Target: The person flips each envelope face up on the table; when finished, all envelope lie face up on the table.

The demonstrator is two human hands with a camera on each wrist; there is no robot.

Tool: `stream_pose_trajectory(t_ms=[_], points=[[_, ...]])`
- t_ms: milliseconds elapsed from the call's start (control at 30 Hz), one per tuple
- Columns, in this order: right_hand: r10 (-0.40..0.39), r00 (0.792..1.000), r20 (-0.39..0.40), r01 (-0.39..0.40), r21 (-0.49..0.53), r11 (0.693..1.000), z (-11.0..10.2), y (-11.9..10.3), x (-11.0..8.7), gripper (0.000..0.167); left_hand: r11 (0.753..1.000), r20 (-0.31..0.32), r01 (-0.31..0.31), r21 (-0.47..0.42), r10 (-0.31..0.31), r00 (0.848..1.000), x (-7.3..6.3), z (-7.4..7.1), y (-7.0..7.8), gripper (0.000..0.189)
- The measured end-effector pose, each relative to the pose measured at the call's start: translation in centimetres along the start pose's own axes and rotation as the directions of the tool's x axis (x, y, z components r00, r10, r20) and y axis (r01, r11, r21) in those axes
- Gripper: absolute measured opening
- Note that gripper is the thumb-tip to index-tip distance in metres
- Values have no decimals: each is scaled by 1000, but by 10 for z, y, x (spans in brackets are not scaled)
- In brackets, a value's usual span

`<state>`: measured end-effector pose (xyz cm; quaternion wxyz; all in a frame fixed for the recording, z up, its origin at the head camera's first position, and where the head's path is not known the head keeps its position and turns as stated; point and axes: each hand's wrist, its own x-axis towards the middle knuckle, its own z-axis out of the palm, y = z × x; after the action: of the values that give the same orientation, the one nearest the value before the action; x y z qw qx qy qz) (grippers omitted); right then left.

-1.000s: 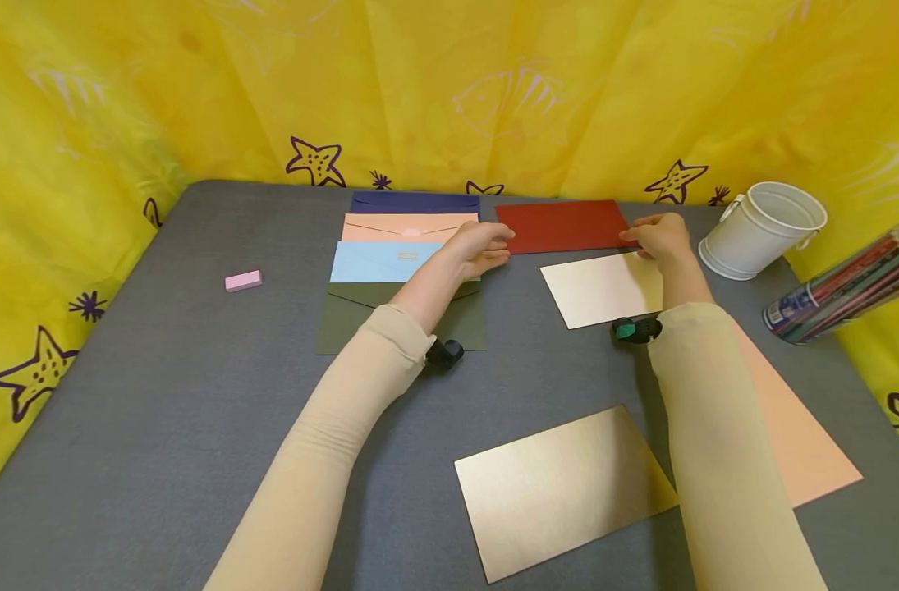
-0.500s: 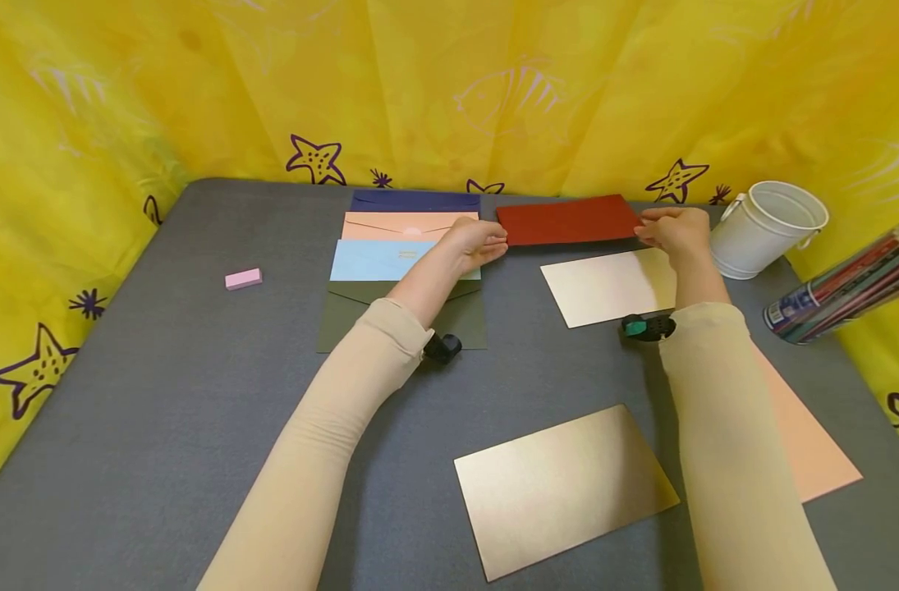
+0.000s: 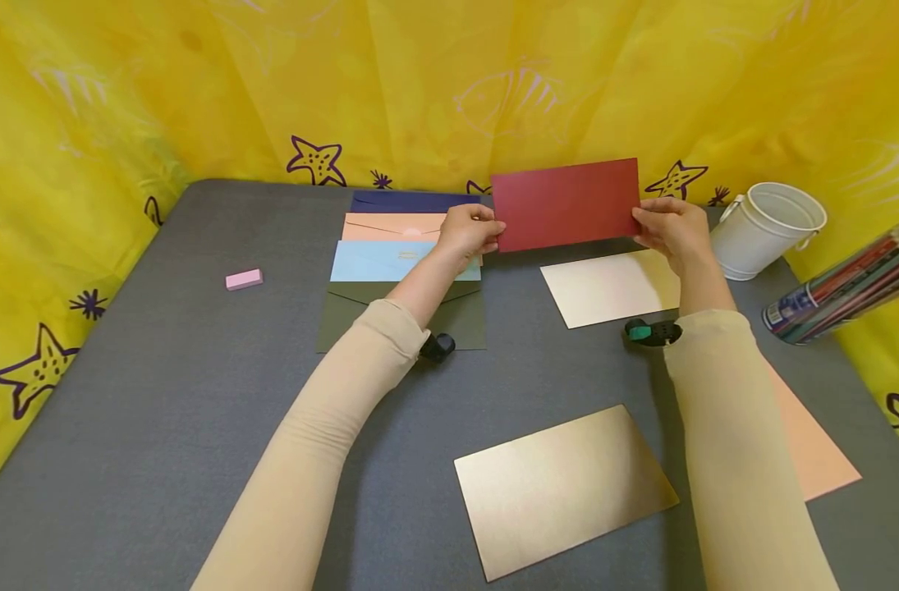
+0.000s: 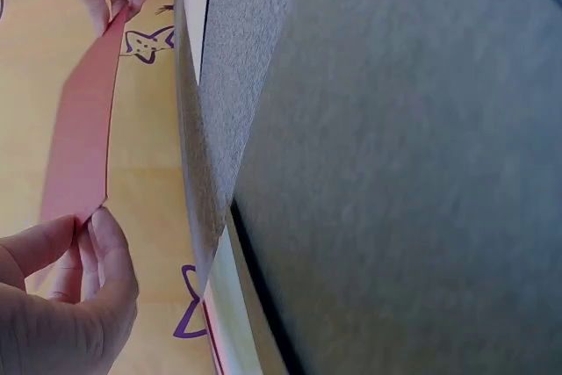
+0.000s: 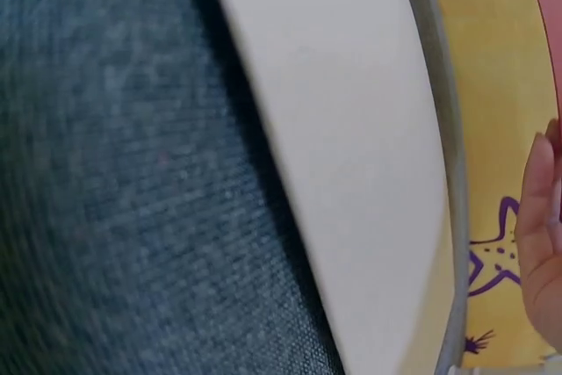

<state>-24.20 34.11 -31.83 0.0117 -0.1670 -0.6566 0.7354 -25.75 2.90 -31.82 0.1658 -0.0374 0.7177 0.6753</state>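
Observation:
A plain dark-red envelope is held up off the table at the back, tilted so its flat face turns toward me. My left hand pinches its lower left corner between thumb and fingers. At its right edge, my right hand pinches it low down. The left wrist view shows the envelope stretched between both hands, with the left hand nearest. In the right wrist view only part of the right hand shows, and a strip of red envelope at the edge.
Left of centre, olive, light blue, peach and navy envelopes overlap. Cream, gold and peach sheets lie at right. A white bucket, pencil tube and pink eraser stand apart.
The red envelope has come up from lying flat at the back and tilted upright. My right hand has moved slightly right; the left has shifted slightly left, now with a clear pinch.

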Motion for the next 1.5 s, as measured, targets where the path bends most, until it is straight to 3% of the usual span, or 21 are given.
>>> stream_pose_trajectory(t_ms=[133,367,667,900,1067,1333,1500], points=[[-63,997,44,60,69,996,-3,1,0,11,989,-76,-87,119,96,992,-1,-3,1,20],[-129,987,100,118,110,987,-7,4,0,10,974,-124,-137,180,160,979,0,-8,1,22],[-84,977,197,53,161,986,-8,3,-3,12,993,-94,-117,28,119,988,2,-13,-2,24],[-75,973,216,37,175,984,-12,5,-2,18,993,-66,-73,-96,66,996,2,-14,-1,26],[-63,970,236,17,191,982,-14,5,-1,19,990,-57,-65,-126,58,997,2,-14,0,26],[-63,965,254,20,169,985,-16,7,0,18,988,-62,-5,-152,-4,998,4,-11,3,27],[-42,972,232,3,166,986,-16,6,0,16,983,-43,-23,-185,15,999,4,-10,2,27]])
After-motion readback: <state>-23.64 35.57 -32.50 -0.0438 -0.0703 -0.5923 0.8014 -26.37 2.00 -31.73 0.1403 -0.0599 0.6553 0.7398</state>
